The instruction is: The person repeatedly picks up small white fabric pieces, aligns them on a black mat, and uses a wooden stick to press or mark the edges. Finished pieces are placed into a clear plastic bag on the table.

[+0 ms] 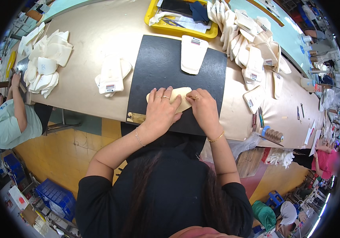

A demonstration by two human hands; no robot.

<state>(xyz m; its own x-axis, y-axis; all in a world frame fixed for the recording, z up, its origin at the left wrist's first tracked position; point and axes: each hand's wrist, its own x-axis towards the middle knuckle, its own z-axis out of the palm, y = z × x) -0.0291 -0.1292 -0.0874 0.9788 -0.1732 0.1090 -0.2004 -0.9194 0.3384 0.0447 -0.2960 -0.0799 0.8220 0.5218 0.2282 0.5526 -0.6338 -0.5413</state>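
On the black mat (162, 71) a cream fabric pad (181, 93) lies crosswise in front of me. My left hand (160, 111) rests over its left part, fingers spread and pressing it down, thumb apart. At the pad's right end my right hand (203, 107) is closed in a pinch on a thin brown stick-like tool (193, 97). Its tip and the pad's far right edge are partly hidden by the fingers. Farther back on the mat lies another cream pad (193, 55) with a small printed label.
Stacked pads (111, 77) lie left of the mat, with a bigger pile (253, 43) at right. A yellow tray (150, 20) holding scissors and paper stands behind. Pens (261, 115) and a brown thread cone (274, 135) are at right. A co-worker (13, 123) sits at far left.
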